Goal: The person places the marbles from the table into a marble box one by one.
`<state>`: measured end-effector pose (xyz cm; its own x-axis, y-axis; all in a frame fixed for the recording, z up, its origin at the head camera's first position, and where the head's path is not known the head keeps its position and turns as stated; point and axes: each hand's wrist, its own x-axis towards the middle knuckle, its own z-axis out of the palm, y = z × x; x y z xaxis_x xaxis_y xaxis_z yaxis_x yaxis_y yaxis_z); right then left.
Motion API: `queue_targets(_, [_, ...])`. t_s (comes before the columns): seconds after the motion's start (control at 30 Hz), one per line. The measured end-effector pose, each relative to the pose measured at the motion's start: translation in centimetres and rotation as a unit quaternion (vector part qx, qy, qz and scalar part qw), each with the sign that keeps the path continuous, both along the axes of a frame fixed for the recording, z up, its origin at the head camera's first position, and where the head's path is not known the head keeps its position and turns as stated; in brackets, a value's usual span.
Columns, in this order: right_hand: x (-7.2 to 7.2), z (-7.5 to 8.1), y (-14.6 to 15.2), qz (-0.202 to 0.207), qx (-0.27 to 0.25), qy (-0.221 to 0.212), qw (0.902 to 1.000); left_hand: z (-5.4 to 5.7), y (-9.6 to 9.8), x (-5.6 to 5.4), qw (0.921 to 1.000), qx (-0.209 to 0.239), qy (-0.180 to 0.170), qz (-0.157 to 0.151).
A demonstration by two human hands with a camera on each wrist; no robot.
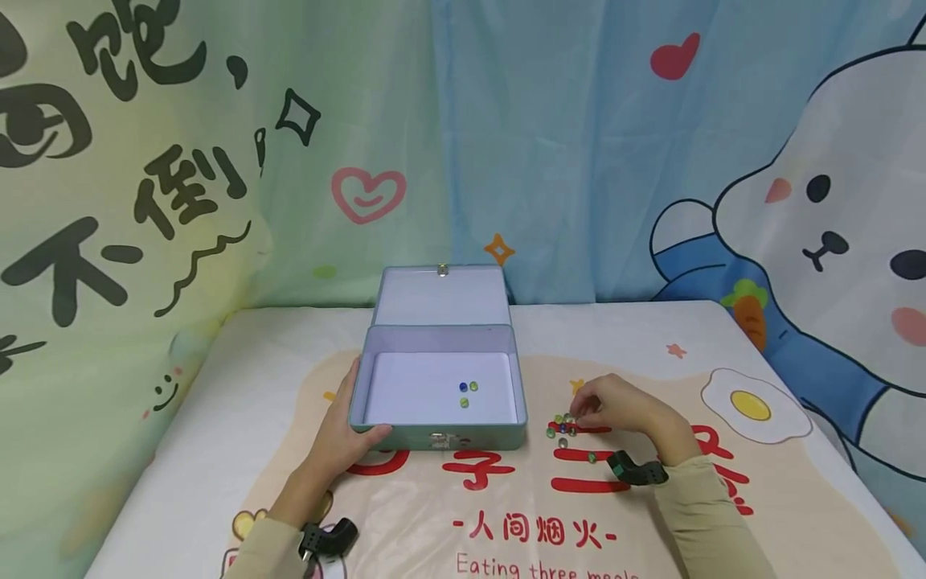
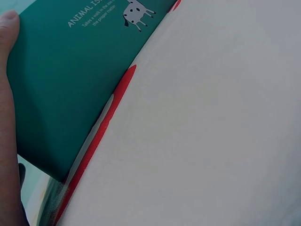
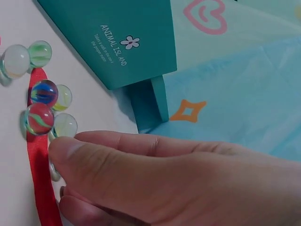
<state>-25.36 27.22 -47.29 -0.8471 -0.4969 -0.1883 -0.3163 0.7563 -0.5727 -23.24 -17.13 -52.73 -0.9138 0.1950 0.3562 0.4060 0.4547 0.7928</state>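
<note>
A hinged tin box [image 1: 437, 438], teal outside and pale inside, stands with its lid [image 1: 444, 296] raised at the back. My left hand [image 1: 347, 426] grips its front left corner, thumb at the front rim; the left wrist view shows part of that thumb [image 2: 8, 33] against the teal wall. Inside lie three marbles: a blue one [image 1: 463, 387] and two yellow-green ones. My right hand [image 1: 615, 404] is at a cluster of glass marbles [image 3: 40, 118] right of the box. Its thumb and forefinger come together at a clear marble [image 3: 65, 126]; I cannot tell if they pinch it.
A printed cloth [image 1: 535, 555] with red characters covers the table. One green marble [image 1: 592, 457] lies apart, nearer the right wrist. Behind the table hangs a curtain [image 1: 550, 161] with cartoon prints. Black wrist cameras [image 1: 329, 539] are strapped over both sleeves.
</note>
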Motion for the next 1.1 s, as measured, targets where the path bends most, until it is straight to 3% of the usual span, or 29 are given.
queue_targets(0.37, [-0.16,0.00,-0.23,-0.017,0.005,-0.006,0.9998,-0.32,0.04,-0.37,0.9999,-0.011,0.004,0.006])
queue_targets(1.1, [0.13,0.24,-0.09,-0.037,0.029,-0.014,0.9988,-0.10,0.17,-0.02,0.9998,-0.013,-0.005,0.010])
